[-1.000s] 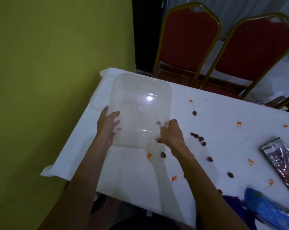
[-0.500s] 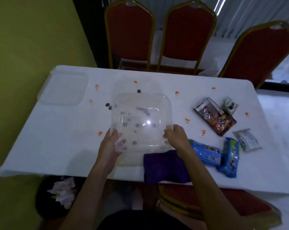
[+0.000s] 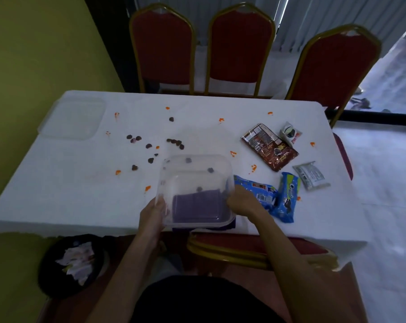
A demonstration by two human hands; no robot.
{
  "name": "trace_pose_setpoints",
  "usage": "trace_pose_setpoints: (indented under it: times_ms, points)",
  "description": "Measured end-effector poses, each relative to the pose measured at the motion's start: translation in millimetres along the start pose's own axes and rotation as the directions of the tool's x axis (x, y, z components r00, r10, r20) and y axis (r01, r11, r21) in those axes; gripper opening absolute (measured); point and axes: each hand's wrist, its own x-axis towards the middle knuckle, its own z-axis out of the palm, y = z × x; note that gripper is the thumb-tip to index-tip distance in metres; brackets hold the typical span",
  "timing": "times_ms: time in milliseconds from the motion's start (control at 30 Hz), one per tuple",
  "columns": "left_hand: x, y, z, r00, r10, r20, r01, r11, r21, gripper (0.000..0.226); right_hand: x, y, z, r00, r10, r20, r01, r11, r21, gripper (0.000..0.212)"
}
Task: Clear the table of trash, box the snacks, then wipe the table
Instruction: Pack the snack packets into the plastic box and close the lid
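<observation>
Clear plastic box (image 3: 197,180) sat lower centre of frame, at near edge of table (image 3: 57,194), over purple cloth (image 3: 223,227). Left hand (image 3: 153,215) gripped box's left wall; right hand (image 3: 242,202) gripped right wall, fingers curled. Whether box rested on cloth: could not tell. Blue snack packets (image 3: 288,197) just right of right hand; brown packet (image 3: 269,146) above them. Clear lid (image 3: 72,118) upper left. Dark crumbs (image 3: 150,145) scattered mid-table. Bin (image 3: 74,264) with paper trash lower left.

Clear box (image 3: 197,169) over the purple cloth (image 3: 197,206) at the near edge (cloth shows through); snack packets (image 3: 269,146) lie right, crumbs (image 3: 174,141) scattered left.
</observation>
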Motion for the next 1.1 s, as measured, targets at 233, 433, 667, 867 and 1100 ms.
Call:
trace_pose_setpoints:
  times_ms: [233,433,667,867,1100]
  points:
    - [-11.4,6.7,6.0,0.991,0.132,-0.026,-0.122,0.964,0.238,0.018,2.2,7.8,3.2,1.000,-0.010,0.026,0.016,0.967,-0.254,0.024]
    - [-5.9,18.5,1.4,0.992,0.121,0.031,-0.123,0.907,0.404,0.028,2.1,12.4,5.2,1.000,0.004,0.018,0.003,0.946,-0.325,0.032]
    - [-6.9,35.4,10.5,0.964,0.252,0.081,-0.257,0.816,0.518,0.052,-8.1,10.7,-3.1,0.988,-0.025,-0.154,0.005,0.992,-0.128,0.029]
    - [-28.0,36.7,29.0,0.906,0.415,0.081,-0.396,0.766,0.506,0.050,-15.1,15.1,-22.4,0.932,-0.099,-0.349,0.070,0.993,-0.094,0.023]
    - [-43.2,17.2,63.7,0.825,0.515,0.232,-0.537,0.587,0.606,0.033,17.6,28.5,-36.1,0.970,-0.210,-0.123,0.105,0.816,-0.568,0.065]
